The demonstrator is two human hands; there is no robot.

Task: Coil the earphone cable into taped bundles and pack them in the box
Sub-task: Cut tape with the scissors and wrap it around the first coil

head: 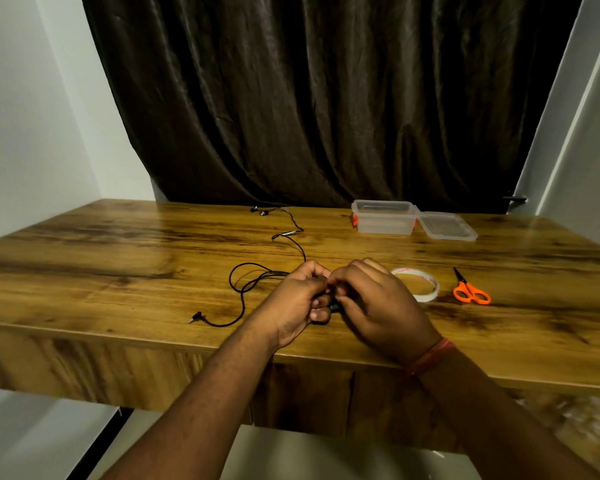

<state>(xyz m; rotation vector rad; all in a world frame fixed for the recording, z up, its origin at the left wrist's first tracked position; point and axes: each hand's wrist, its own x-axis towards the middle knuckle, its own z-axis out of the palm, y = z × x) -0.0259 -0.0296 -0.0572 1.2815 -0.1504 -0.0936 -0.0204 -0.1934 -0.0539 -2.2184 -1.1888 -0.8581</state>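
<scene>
i'm pinching the earphone cable (243, 289) between left hand (298, 303) and right hand (371, 306), both closed on it, forming the first loop near the tape roll (426, 289)

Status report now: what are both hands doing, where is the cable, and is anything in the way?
Left hand and right hand pinching thin black earphone cable together. Most cable loose on wooden table. Clear plastic box open. Nothing blocking.
</scene>
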